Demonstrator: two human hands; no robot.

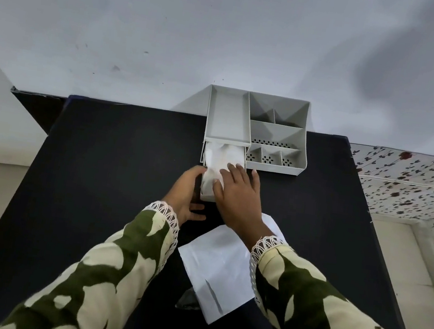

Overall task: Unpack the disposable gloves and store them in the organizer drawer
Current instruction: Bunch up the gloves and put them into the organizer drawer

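A grey organizer (pixel 276 133) stands at the far edge of the black table (pixel 97 175). Its drawer (pixel 207 197) is pulled out toward me from under the left tray. Crumpled translucent white gloves (pixel 219 159) fill the drawer. My right hand (pixel 236 195) lies flat on the gloves, fingers spread, palm over the drawer's near right part. My left hand (pixel 185 192) cups the drawer's left front corner, thumb underneath near the table. A flat white paper packet (pixel 221 265) lies on the table under my right forearm.
The organizer's right side has several open compartments (pixel 275 136), some with perforated floors. A small clear plastic scrap (pixel 188 299) lies by the packet's near corner. A wall rises just behind the table. A floral cloth (pixel 416 186) covers a surface to the right.
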